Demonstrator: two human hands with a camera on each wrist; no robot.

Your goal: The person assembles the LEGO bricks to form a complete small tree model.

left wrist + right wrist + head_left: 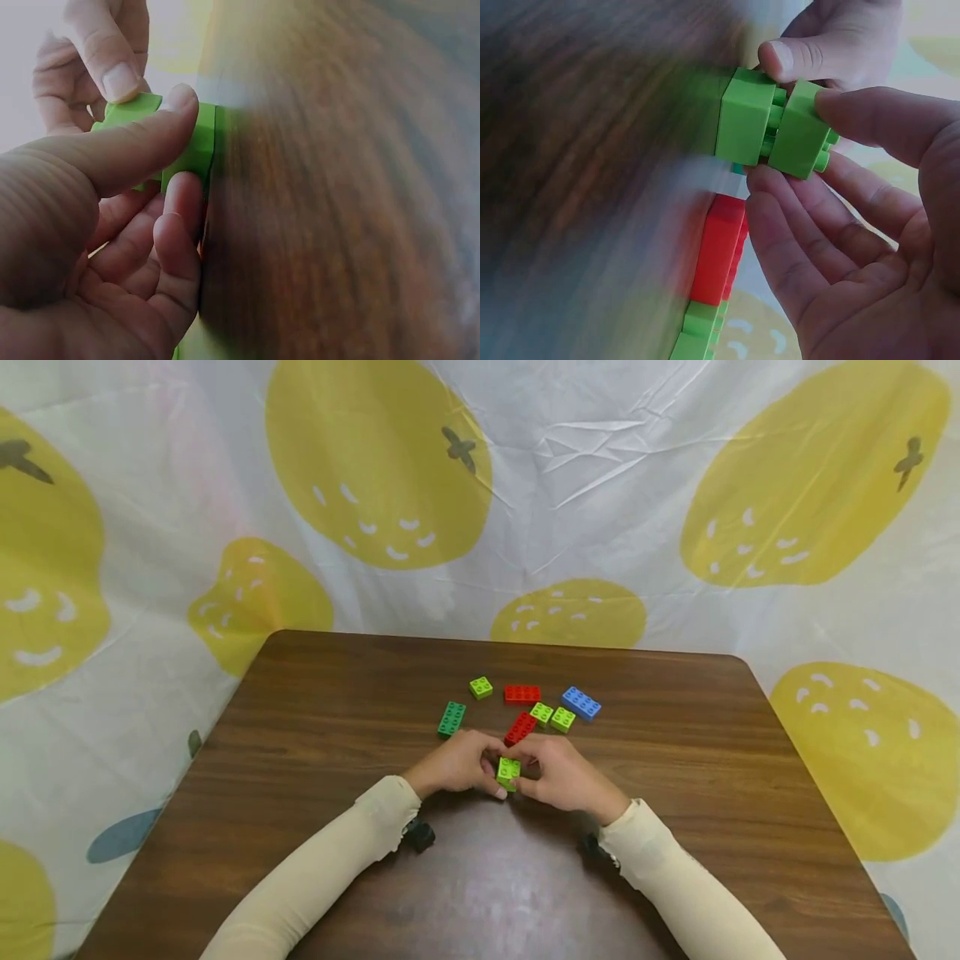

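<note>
Any lettering on the studs can't be made out at this size. Work is done on a dk brown wood-grain tbl [675, 760], far corners rounded, glare thrown on the near part. Behind it a creased white cloth [592, 518] is hung, printed w/ big yellow lemons [375, 460].

A lt-green upper brick [799, 139] is held over a lt-green lower brick [746, 116], approx mid-tbl, b/w the hands. Lower one is rested flat on the tbl, studs up; upper one is tipped slightly, studs also up, w/ a gap left b/w the two where lower studs are seen. Long axis of the pair is stood roughly vertical.

Lower brick is pinched b/w thumb & fingers of the L hand [459, 762]; upper brick is pinched likewise by the R hand [558, 772]. Just beyond, a red brick [521, 727] is laid lengthwise away from the wearer, tilted a bit R. Farther back, a blue brick [581, 702] is set diagonally; a dk-green brick [452, 718] is placed to the L.
</note>
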